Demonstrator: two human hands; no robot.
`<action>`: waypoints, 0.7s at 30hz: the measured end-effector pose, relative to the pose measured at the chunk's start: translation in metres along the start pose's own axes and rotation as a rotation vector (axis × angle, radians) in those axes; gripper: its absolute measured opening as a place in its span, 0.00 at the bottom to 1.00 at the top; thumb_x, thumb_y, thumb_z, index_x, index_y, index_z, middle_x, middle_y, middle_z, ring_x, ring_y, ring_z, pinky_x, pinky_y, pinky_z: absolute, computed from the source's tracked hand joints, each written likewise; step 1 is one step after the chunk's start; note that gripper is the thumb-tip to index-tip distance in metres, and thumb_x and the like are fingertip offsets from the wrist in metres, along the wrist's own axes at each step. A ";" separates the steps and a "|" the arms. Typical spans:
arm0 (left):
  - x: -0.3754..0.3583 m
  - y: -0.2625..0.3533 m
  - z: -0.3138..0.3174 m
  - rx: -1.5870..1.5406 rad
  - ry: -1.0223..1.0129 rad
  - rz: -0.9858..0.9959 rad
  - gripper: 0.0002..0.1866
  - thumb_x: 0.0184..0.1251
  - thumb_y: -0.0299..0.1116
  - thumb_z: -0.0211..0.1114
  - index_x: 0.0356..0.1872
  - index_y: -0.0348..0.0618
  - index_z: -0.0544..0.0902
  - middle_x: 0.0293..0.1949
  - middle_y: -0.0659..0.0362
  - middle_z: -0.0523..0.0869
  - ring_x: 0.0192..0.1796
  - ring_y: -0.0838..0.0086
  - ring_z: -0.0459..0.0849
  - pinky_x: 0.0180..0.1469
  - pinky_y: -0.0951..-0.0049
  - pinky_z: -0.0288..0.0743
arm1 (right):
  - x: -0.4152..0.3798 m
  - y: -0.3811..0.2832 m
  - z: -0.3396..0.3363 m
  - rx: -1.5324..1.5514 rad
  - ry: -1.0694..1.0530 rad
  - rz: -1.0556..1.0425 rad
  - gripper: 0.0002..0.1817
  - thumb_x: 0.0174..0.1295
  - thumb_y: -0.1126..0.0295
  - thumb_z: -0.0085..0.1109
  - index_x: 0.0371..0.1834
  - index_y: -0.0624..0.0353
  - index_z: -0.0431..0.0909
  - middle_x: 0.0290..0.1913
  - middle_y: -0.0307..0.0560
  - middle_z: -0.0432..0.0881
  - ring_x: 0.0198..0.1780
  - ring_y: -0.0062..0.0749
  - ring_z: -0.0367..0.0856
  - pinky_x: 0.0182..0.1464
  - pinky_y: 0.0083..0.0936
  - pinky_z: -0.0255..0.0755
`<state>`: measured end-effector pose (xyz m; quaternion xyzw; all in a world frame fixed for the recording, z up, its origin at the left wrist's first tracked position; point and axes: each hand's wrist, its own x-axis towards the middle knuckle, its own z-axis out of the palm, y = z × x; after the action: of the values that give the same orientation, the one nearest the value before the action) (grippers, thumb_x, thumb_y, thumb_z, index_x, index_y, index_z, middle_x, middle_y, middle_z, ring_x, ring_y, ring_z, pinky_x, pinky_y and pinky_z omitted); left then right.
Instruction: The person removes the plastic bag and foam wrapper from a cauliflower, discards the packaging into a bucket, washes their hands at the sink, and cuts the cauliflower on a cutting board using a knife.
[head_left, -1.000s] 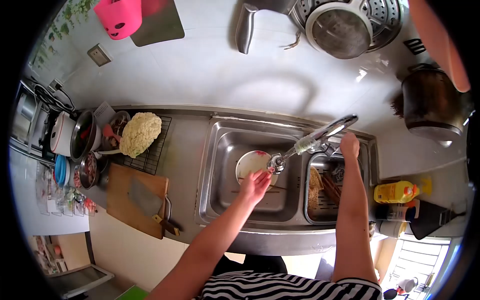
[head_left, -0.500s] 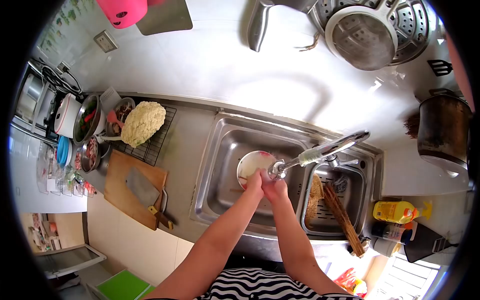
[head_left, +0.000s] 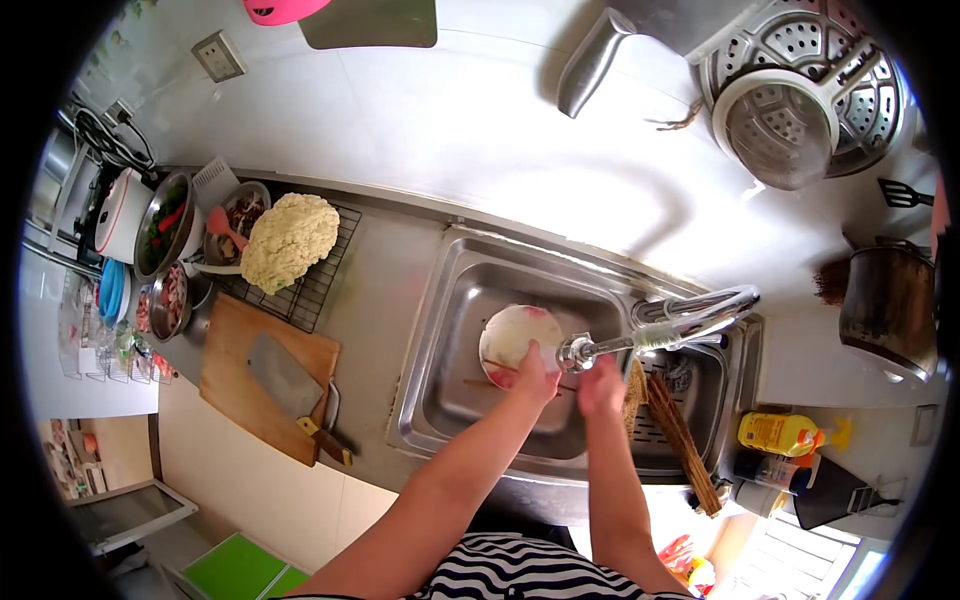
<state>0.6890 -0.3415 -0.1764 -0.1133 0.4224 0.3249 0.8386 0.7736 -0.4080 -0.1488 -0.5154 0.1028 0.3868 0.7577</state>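
Observation:
A white bowl or plate (head_left: 508, 335) with pink marks near its rim lies in the large basin of the steel sink (head_left: 440, 400). Thin sticks like chopsticks (head_left: 480, 382) show at its lower left. My left hand (head_left: 540, 378) is at the dish's lower right edge, with a thumb or finger pointing up over it; the other fingers are hidden, so a grip cannot be made out. Just below the tap head (head_left: 575, 352), my right hand (head_left: 602, 388) is smeared by motion. Its fingers are not distinct.
Right of the basin, a smaller one holds a brown stick bundle (head_left: 680, 440) and a mesh scrubber (head_left: 636, 395). Left are a cutting board (head_left: 235, 375) with a cleaver (head_left: 285, 375), cauliflower (head_left: 290, 243) on a rack, and food bowls. A yellow bottle (head_left: 780, 433) stands right.
My hands, together under the tap before, have come apart: the right moved right, the left stays by the dish. The tap head is now between them. The camera view has shifted slightly.

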 end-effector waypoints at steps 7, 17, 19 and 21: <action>-0.003 0.004 -0.019 0.023 0.116 -0.097 0.20 0.72 0.52 0.44 0.49 0.49 0.73 0.43 0.64 0.80 0.43 0.74 0.77 0.43 0.77 0.68 | 0.071 -0.149 -0.033 -0.307 0.130 -0.445 0.21 0.68 0.63 0.43 0.60 0.62 0.66 0.49 0.41 0.73 0.48 0.27 0.69 0.52 0.26 0.62; -0.031 0.081 -0.093 0.565 0.262 0.157 0.13 0.62 0.37 0.56 0.46 0.46 0.75 0.48 0.60 0.78 0.51 0.73 0.73 0.50 0.72 0.64 | -0.026 -0.029 -0.031 -1.496 -0.096 -0.810 0.18 0.48 0.82 0.51 0.45 0.62 0.76 0.46 0.55 0.77 0.52 0.47 0.74 0.52 0.37 0.69; -0.019 0.099 -0.135 0.570 0.408 0.192 0.10 0.60 0.34 0.57 0.42 0.47 0.77 0.41 0.63 0.80 0.44 0.75 0.75 0.44 0.73 0.66 | -0.015 0.022 -0.047 -1.577 -0.379 -0.795 0.09 0.49 0.78 0.55 0.34 0.58 0.80 0.42 0.53 0.78 0.47 0.44 0.75 0.49 0.40 0.69; -0.022 0.111 -0.152 0.589 0.411 0.190 0.08 0.60 0.34 0.57 0.39 0.48 0.77 0.38 0.65 0.81 0.41 0.77 0.76 0.41 0.72 0.67 | -0.012 0.052 -0.045 -1.858 -0.304 -0.760 0.10 0.53 0.71 0.56 0.39 0.55 0.79 0.38 0.51 0.79 0.47 0.45 0.75 0.52 0.41 0.63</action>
<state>0.5118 -0.3373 -0.2439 0.1096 0.6658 0.2363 0.6992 0.7404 -0.4439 -0.1982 -0.8444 -0.5068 0.1086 0.1351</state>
